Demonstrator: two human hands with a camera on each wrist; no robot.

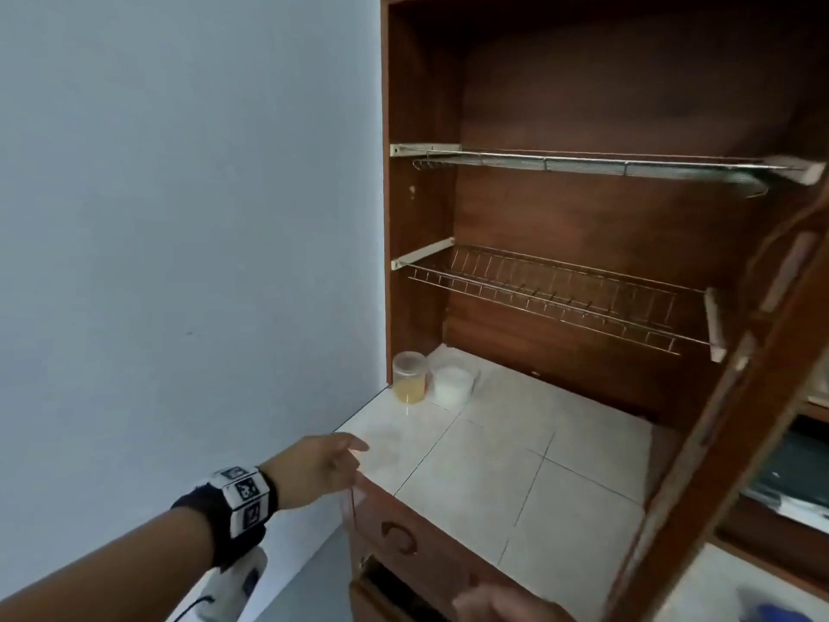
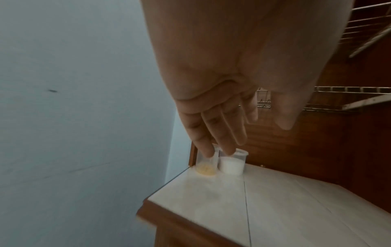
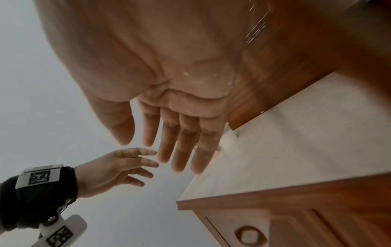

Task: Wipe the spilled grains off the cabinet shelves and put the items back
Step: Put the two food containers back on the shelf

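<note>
At the bottom edge of the head view your right hand (image 1: 502, 603) is only a blurred, cut-off patch near the drawer front (image 1: 403, 536), so you cannot read its pose there; the right wrist view shows it clearly, with the fingers (image 3: 186, 147) straight, close together and holding nothing, a few pale specks stuck to the palm. Motion blur softens the cabinet door (image 1: 735, 419) on the right, and whatever sits on the shelves beyond it is too smeared to name. Any loose grains on the counter (image 1: 516, 464) are hard to make out; you see only a faint cloudy smudge on the near left tile.

Your left hand (image 1: 318, 464) reaches out level over the counter's near left corner, palm down, fingers loosely spread and empty, not touching the surface as far as the head view shows. A black wrist strap with white marker blocks (image 1: 244, 498) wraps the forearm.

Far back in the left corner, against the cabinet wall, two clear lidded jars stand upright and just beside each other: the left jar (image 1: 408, 378) holds yellowish grains in its lower half, the right jar (image 1: 453, 381) holds something white. Above them two wire racks (image 1: 551, 298) span the cabinet.
</note>
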